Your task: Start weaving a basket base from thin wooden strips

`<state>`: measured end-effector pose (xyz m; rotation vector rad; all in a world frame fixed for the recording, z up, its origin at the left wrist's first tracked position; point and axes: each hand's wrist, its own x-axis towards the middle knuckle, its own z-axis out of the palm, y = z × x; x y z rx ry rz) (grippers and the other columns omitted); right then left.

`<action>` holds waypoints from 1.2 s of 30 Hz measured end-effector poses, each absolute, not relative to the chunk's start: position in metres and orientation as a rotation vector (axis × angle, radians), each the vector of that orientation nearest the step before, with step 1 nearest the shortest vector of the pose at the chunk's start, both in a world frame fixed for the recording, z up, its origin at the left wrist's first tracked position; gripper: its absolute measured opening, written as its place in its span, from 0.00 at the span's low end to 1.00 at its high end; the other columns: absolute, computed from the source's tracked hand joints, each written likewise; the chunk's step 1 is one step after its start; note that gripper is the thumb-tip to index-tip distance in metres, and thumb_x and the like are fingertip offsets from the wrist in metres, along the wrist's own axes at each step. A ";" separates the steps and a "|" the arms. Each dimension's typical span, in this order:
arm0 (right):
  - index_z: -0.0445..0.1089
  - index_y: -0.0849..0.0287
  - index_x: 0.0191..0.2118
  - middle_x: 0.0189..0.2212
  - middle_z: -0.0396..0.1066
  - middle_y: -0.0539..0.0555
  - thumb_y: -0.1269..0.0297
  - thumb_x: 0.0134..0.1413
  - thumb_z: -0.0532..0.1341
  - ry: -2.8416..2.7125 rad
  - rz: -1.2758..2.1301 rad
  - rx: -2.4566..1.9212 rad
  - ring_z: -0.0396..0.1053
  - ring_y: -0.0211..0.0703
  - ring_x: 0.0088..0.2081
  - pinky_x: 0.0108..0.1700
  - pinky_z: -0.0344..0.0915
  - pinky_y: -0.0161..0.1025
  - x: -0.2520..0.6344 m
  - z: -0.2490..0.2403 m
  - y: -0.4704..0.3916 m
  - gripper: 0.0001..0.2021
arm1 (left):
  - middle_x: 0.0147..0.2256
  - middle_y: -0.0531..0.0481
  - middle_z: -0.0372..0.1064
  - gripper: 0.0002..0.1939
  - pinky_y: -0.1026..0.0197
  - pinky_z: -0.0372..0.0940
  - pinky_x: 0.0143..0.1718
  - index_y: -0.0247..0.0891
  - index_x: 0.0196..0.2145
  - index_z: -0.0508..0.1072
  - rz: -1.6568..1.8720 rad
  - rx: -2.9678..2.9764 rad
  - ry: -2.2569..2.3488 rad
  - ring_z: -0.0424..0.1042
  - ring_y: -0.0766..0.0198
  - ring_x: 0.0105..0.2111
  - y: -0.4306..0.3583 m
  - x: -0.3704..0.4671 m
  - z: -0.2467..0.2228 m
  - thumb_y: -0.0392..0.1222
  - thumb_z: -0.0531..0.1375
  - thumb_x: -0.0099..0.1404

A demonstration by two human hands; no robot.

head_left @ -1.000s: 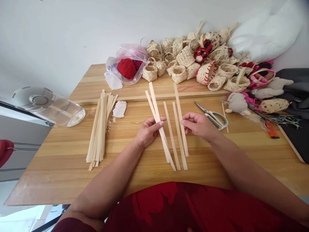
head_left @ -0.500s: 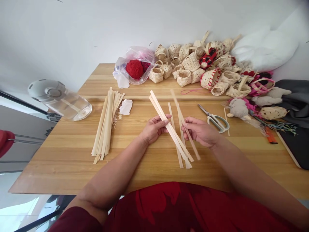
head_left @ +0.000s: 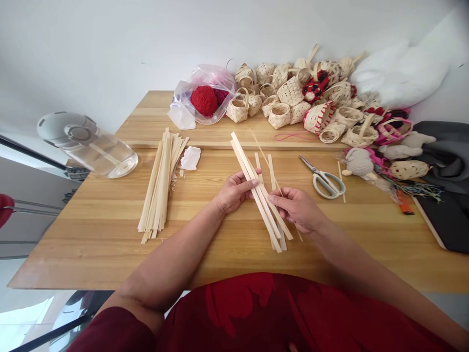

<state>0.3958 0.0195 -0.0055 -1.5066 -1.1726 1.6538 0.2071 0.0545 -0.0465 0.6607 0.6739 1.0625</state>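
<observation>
My left hand is closed around a few pale wooden strips, thumb on top, the strips slanting from upper left to lower right. In my right hand a thin strip is pinched and turned almost edge-on; its fingertips reach the edge of the left hand's strips. Beneath the hands, loose strips lie on the table, partly covered. Further left rests a thick pile of similar strips. Scissors with pale handles lie closed, right of my right hand.
Small woven baskets crowd the back of the wooden table. A plastic bag with red yarn sits beside them. At left a clear bottle leans over; crumpled white paper lies by the pile. Crocheted figures are at right.
My right hand has come left and slightly down to the left hand's strips. Its strip has turned edge-on. The strips in my left hand have fanned a little differently.
</observation>
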 end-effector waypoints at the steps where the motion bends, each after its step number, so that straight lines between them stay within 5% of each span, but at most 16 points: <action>1: 0.70 0.57 0.31 0.16 0.62 0.44 0.50 0.40 0.74 -1.203 1.622 -1.506 0.53 0.29 0.16 0.16 0.43 0.31 0.396 -0.005 0.019 0.19 | 0.30 0.53 0.76 0.27 0.63 0.71 0.35 0.36 0.46 0.79 1.056 0.674 0.681 0.74 0.68 0.29 0.054 0.208 -0.047 0.40 0.77 0.48; 7: 0.68 0.56 0.30 0.15 0.62 0.43 0.56 0.44 0.72 -1.238 1.560 -1.528 0.56 0.31 0.16 0.17 0.45 0.31 0.398 0.002 0.014 0.14 | 0.30 0.53 0.77 0.23 0.65 0.69 0.36 0.35 0.40 0.79 1.082 0.629 0.674 0.74 0.70 0.29 0.054 0.210 -0.044 0.35 0.78 0.45; 17: 0.66 0.55 0.29 0.15 0.61 0.43 0.56 0.44 0.70 -1.186 1.369 -1.762 0.56 0.34 0.16 0.20 0.47 0.33 0.445 -0.006 0.006 0.13 | 0.29 0.54 0.74 0.22 0.66 0.69 0.37 0.35 0.43 0.80 1.067 0.645 0.694 0.74 0.71 0.30 0.055 0.206 -0.046 0.36 0.76 0.50; 21: 0.69 0.55 0.28 0.19 0.67 0.48 0.59 0.50 0.65 -1.523 0.933 -1.986 0.64 0.40 0.23 0.28 0.58 0.39 0.460 -0.002 0.005 0.07 | 0.29 0.54 0.74 0.22 0.67 0.69 0.37 0.35 0.43 0.80 1.069 0.658 0.692 0.74 0.71 0.31 0.055 0.206 -0.047 0.37 0.76 0.50; 26: 0.68 0.55 0.32 0.26 0.74 0.53 0.64 0.53 0.61 -1.917 0.371 -2.146 0.66 0.45 0.28 0.32 0.55 0.41 0.462 -0.001 0.002 0.02 | 0.29 0.53 0.75 0.23 0.67 0.69 0.36 0.35 0.44 0.80 1.060 0.656 0.700 0.74 0.70 0.31 0.055 0.206 -0.047 0.37 0.77 0.49; 36: 0.74 0.55 0.38 0.23 0.70 0.48 0.55 0.58 0.62 -1.861 0.731 -1.907 0.64 0.41 0.26 0.32 0.58 0.39 0.452 -0.007 0.002 0.10 | 0.30 0.50 0.75 0.22 0.67 0.69 0.34 0.35 0.45 0.79 1.036 0.690 0.683 0.73 0.69 0.32 0.055 0.205 -0.046 0.40 0.75 0.53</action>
